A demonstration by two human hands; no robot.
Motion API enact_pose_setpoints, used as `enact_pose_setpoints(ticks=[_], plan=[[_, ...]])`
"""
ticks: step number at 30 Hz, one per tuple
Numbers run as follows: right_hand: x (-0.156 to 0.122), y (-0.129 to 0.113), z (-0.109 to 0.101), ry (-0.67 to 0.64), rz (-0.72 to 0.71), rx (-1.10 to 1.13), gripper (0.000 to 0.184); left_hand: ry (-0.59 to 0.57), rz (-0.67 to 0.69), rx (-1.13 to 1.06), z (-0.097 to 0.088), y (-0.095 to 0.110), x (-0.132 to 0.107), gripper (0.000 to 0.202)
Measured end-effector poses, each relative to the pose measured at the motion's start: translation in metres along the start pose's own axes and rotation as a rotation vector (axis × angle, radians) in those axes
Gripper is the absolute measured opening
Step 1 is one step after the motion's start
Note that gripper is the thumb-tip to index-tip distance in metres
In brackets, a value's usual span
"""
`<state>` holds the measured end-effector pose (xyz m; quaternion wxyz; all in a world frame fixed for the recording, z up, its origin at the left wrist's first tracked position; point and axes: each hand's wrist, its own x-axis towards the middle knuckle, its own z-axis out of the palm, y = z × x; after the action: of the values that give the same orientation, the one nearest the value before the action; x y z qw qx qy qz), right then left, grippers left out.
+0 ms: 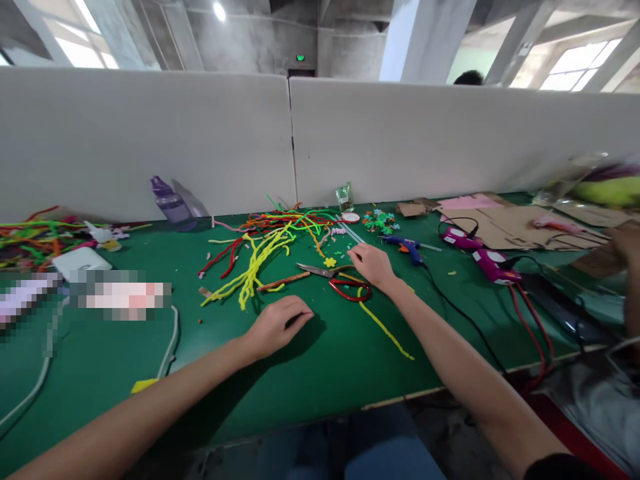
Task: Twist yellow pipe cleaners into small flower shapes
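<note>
My left hand (277, 325) hovers over the green table with thumb and fingertips pinched together; anything between them is too small or hidden to make out. My right hand (373, 265) is closed just above the handles of the red-handled scissors (350, 293), its fingertips hidden from me. The scissors lie with blades pointing left. From beneath their handles a yellow pipe cleaner (387, 329) runs toward the table's front. A small yellow flower (329, 263) lies just beyond the blades. To the left spreads a bunch of yellow pipe cleaners (257, 263), with a brown stick (285, 281) beside it.
A blue glue gun (407, 248) with a black cord lies at right, before purple boxes (495, 267) and cardboard (505, 223). Small blue-green flowers (379, 221) are piled at the back. A purple bottle (173, 205) leans left. Another person's arm (631, 267) shows far right.
</note>
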<state>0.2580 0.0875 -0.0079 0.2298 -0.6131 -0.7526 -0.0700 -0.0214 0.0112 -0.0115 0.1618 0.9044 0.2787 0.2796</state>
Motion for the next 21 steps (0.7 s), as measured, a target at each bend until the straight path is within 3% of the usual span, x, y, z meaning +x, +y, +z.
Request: enact_pose_setpoints(ticks=[4, 7, 10, 14, 18, 21], plan=[[0.000, 0.015, -0.002, 0.041, 0.061, 0.036, 0.031, 0.033, 0.001, 0.225, -0.031, -0.006, -0.011, 0.017], [0.001, 0.024, -0.007, 0.055, 0.088, 0.030, 0.033, 0.215, -0.167, 0.454, -0.060, -0.022, -0.017, 0.021], [0.000, 0.031, -0.011, 0.013, 0.106, 0.038, 0.034, 0.299, -0.351, 0.559, -0.075, -0.038, -0.022, 0.029], [-0.005, 0.040, -0.013, -0.156, 0.120, 0.073, 0.034, 0.448, -0.453, 0.528, -0.064, -0.042, -0.022, 0.032], [-0.015, 0.055, -0.011, -0.249, 0.084, 0.160, 0.026, 0.724, -0.413, 0.539, -0.042, -0.040, -0.021, 0.033], [-0.028, 0.068, -0.012, -0.304, 0.043, 0.314, 0.019, 0.701, -0.375, 0.541, -0.034, -0.042, -0.024, 0.035]])
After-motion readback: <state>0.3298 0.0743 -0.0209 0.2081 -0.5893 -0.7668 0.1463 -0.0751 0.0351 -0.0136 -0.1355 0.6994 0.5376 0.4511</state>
